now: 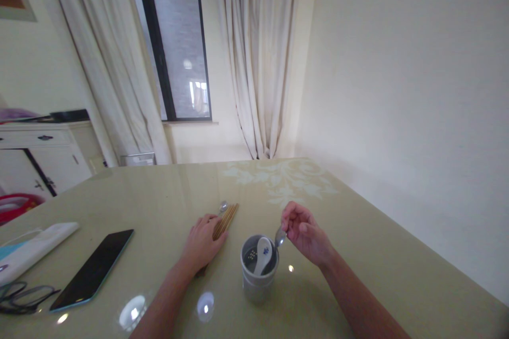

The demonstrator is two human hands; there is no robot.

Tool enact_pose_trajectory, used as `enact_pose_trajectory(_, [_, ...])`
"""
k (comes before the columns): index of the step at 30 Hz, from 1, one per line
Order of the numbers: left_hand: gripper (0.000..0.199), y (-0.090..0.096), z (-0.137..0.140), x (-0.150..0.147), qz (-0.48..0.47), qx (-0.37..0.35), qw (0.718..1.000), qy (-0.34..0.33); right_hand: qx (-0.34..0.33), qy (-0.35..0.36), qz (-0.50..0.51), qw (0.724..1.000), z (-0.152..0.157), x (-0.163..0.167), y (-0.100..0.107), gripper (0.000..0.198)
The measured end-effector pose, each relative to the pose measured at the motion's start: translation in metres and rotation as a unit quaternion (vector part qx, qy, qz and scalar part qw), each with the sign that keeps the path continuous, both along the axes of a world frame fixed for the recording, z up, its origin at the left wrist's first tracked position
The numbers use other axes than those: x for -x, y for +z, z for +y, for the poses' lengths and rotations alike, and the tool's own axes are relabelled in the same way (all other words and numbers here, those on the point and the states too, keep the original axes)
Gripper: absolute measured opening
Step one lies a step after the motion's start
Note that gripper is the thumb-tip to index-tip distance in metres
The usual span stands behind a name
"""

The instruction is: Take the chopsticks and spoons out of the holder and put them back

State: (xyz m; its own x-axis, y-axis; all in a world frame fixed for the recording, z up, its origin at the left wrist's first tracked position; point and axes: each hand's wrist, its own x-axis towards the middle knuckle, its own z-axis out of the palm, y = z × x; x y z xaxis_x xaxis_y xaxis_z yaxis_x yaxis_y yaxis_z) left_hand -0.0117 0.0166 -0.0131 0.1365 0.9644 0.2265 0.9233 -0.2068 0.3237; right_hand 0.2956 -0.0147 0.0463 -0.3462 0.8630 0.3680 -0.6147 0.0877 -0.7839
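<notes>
On the table, my left hand point(203, 241) lies closed over a bundle of wooden chopsticks point(227, 218), whose tips stick out beyond the fingers. Just past them rests a metal spoon point(223, 205), mostly hidden. A grey cup point(258, 283) with holes in its bottom stands upright between my hands. Inside it, a white ceramic spoon point(263, 255) with a blue mark leans against the wall. At the cup's right rim, my right hand point(304, 230) pinches a second metal spoon point(280, 236) with curled fingers. Whether that spoon's lower end is inside the cup is hard to see.
Left on the glossy table point(159, 196) lie a black tablet point(93, 270), folded eyeglasses point(26, 296) and a white power strip or box point(43, 249). A wall point(417, 116) runs along the right edge. Behind are curtains point(262, 53) and a white cabinet point(59, 153).
</notes>
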Motion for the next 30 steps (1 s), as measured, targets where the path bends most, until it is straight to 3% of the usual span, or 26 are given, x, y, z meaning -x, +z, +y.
enact_pose_trajectory(4, [0.035, -0.003, 0.0, -0.001, -0.008, -0.008, 1.0, -0.006, 0.023, -0.03, 0.131, 0.991, 0.001, -0.012, 0.008, 0.04])
enact_pose_trajectory(7, [0.035, -0.007, 0.0, -0.001, -0.014, -0.023, 1.0, -0.008, 0.045, -0.085, 0.251, 0.963, 0.006, -0.024, 0.011, 0.032])
enact_pose_trajectory(11, [0.034, -0.003, 0.001, -0.007, -0.063, -0.102, 0.993, -0.019, 0.119, -0.131, 0.309, 0.934, 0.015, -0.025, 0.005, 0.012])
enact_pose_trajectory(14, [0.035, 0.006, -0.004, -0.021, -0.138, -0.183, 0.972, -0.043, 0.175, -0.138, 0.308, 0.925, 0.018, -0.009, -0.005, 0.006])
enact_pose_trajectory(17, [0.036, 0.013, -0.013, -0.039, -0.187, -0.22, 0.953, -0.095, 0.198, -0.133, 0.3, 0.924, 0.018, 0.012, -0.014, 0.008])
enact_pose_trajectory(23, [0.029, 0.008, -0.028, -0.067, -0.174, -0.181, 0.954, -0.166, 0.171, -0.113, 0.23, 0.952, 0.012, 0.03, -0.022, 0.017])
enact_pose_trajectory(27, [0.034, 0.011, -0.022, -0.063, -0.199, -0.117, 0.965, -0.122, 0.135, -0.12, 0.155, 0.971, 0.007, 0.033, -0.019, 0.023])
enact_pose_trajectory(30, [0.037, 0.017, -0.011, -0.041, -0.202, -0.097, 0.974, -0.037, 0.101, -0.134, 0.076, 0.983, 0.007, 0.032, -0.017, 0.028])
